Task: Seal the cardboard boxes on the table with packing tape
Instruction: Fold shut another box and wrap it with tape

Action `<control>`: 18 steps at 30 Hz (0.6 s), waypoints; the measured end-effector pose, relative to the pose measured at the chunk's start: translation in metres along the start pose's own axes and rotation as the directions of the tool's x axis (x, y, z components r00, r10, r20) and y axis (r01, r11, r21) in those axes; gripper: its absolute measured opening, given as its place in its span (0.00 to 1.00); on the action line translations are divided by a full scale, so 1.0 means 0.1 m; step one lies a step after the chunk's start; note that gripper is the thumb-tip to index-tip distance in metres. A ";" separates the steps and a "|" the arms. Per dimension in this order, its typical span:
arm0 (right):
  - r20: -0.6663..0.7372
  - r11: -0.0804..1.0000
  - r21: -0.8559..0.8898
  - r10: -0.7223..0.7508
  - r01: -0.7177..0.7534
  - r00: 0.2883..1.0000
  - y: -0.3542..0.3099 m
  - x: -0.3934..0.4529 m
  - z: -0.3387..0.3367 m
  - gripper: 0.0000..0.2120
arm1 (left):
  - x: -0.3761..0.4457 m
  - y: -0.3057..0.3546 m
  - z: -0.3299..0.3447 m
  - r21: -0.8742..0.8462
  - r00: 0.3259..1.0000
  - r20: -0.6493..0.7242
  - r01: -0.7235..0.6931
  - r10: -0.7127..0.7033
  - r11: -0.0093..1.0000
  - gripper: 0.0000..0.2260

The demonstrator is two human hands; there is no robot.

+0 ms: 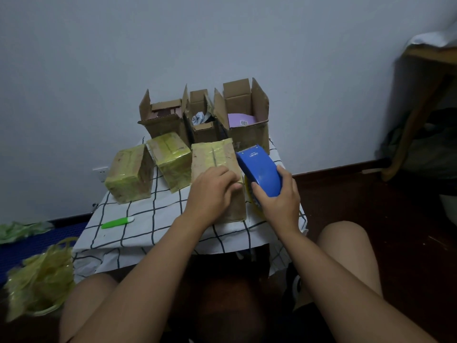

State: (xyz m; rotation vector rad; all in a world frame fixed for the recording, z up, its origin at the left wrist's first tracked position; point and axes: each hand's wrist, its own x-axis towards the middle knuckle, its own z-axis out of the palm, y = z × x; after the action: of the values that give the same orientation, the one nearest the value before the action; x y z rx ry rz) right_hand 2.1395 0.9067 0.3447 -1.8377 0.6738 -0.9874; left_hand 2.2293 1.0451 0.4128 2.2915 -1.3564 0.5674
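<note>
A closed cardboard box (214, 157) with yellowish tape across its top stands in the middle of the small table (153, 233). My left hand (212, 191) rests on the box's near top edge, fingers pressing on it. My right hand (278, 200) grips a blue tape dispenser (259, 170) held against the box's right side. Two taped boxes lie to the left, one (131, 174) near the table's left edge and one (171, 160) tilted beside it. Three open boxes stand along the wall: left (162, 125), middle (204, 128), right (249, 134).
A green cutter (117, 222) lies on the checked tablecloth at the front left. Crumpled yellow tape scraps (40, 276) pile up on the floor at the left. A wooden table leg (418, 115) stands at the right. My knees sit under the table's near edge.
</note>
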 end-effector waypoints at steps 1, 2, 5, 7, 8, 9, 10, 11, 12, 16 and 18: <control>-0.003 1.000 0.002 0.004 -0.004 1.000 0.00 0.00 0.00 0.32 | 0.01 0.01 0.02 -0.004 1.000 -0.009 0.021 -0.021 1.000 0.03; -0.005 1.000 0.003 0.008 -0.008 1.000 0.00 0.00 0.00 0.32 | 0.02 0.01 0.02 -0.006 0.999 -0.021 0.034 -0.034 0.999 0.03; -0.002 1.000 -0.002 0.004 -0.004 1.000 0.00 0.00 0.00 0.32 | -0.02 0.00 0.02 -0.020 0.999 -0.020 0.047 -0.047 0.999 0.02; -0.001 1.000 0.001 -0.001 0.001 1.000 0.01 0.00 0.01 0.32 | -0.03 0.02 0.00 -0.003 1.000 0.018 0.017 -0.017 1.000 0.08; -0.001 1.000 0.008 -0.002 0.002 1.000 0.01 0.00 0.01 0.32 | -0.02 0.03 -0.01 0.042 0.998 0.060 -0.027 0.025 0.999 0.13; -0.005 1.000 0.015 -0.001 0.001 1.000 0.01 0.00 0.00 0.32 | 0.00 0.04 -0.02 0.104 0.990 0.122 -0.082 0.069 0.991 0.17; -0.007 1.000 0.017 0.000 0.000 1.000 0.00 0.00 0.00 0.32 | 0.03 0.06 -0.03 0.168 0.979 0.185 -0.122 0.090 0.978 0.18; -0.006 1.000 0.017 0.001 -0.001 1.000 0.00 0.00 0.00 0.32 | 0.06 0.07 -0.05 0.208 0.969 0.230 -0.136 0.087 0.969 0.17; -0.002 1.000 0.016 0.003 -0.003 1.000 0.01 0.00 0.00 0.32 | 0.09 0.07 -0.06 0.227 0.964 0.254 -0.133 0.073 0.965 0.14; 0.001 1.000 0.016 0.004 -0.004 1.000 0.00 0.00 -0.01 0.32 | 0.06 0.10 -0.03 0.242 0.978 0.198 -0.107 0.059 0.964 0.09; 0.000 1.000 0.019 0.004 -0.004 1.000 -0.01 0.00 -0.02 0.32 | 0.06 0.09 -0.01 0.260 0.980 0.189 -0.109 0.060 0.960 0.09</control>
State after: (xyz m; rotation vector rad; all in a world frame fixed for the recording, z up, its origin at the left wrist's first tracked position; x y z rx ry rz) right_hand 2.1381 0.9061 0.3460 -1.8193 0.6659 -0.9875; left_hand 2.2233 1.0372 0.4180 2.5640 -1.5516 0.6182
